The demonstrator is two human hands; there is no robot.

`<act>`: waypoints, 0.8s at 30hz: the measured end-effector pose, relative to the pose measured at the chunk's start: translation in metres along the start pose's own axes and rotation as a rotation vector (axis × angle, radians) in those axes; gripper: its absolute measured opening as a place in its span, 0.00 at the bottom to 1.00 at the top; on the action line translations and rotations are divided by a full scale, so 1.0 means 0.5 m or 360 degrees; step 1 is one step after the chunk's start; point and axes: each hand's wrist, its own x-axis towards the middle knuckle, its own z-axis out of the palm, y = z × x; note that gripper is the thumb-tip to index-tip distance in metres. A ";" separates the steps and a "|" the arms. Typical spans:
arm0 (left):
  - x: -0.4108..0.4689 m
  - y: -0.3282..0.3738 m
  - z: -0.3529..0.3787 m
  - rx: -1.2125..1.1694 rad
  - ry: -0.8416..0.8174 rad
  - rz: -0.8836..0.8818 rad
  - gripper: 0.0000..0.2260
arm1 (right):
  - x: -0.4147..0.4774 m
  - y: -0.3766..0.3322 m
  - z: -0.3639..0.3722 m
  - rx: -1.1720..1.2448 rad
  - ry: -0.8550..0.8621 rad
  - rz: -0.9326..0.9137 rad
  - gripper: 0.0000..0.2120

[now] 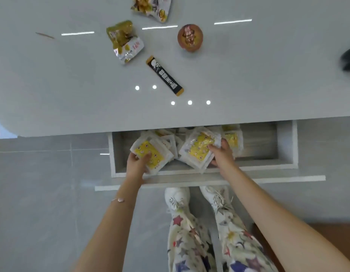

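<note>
A white table point(248, 75) fills the upper half of the view, and below its near edge an open drawer point(286, 146) stands out toward the person. Inside the drawer a heap of clear packets point(232, 140) with yellow labels crowds its left and middle part. The left hand point(137, 163) grips the left packet point(158, 160) at the heap's left end, with the thumb laid on the yellow label and the other fingers curled at its near corner. The right hand point(222, 154) holds the right packet point(199, 148) in the middle of the heap, fingers closed round its right side. On the table, well apart from the drawer, lie a green snack bag point(125, 42), a second snack bag point(152, 6) at the top edge, a round brown cup point(189, 37), a black stick sachet point(164, 75) and a thin wooden pick point(45, 35)
</note>
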 end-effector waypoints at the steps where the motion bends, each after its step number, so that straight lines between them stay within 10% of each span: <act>1: 0.009 -0.008 0.004 0.0016 0.0020 -0.0002 0.17 | 0.013 0.009 0.008 0.0012 0.0018 0.0000 0.15; 11: -0.069 0.055 -0.008 0.0786 0.0244 0.0360 0.27 | -0.077 -0.046 -0.009 -0.0861 0.0201 -0.0389 0.20; 24: -0.623 0.327 -0.154 0.1535 0.0509 0.1179 0.28 | -0.647 -0.378 -0.097 -0.2026 0.0106 -0.1385 0.28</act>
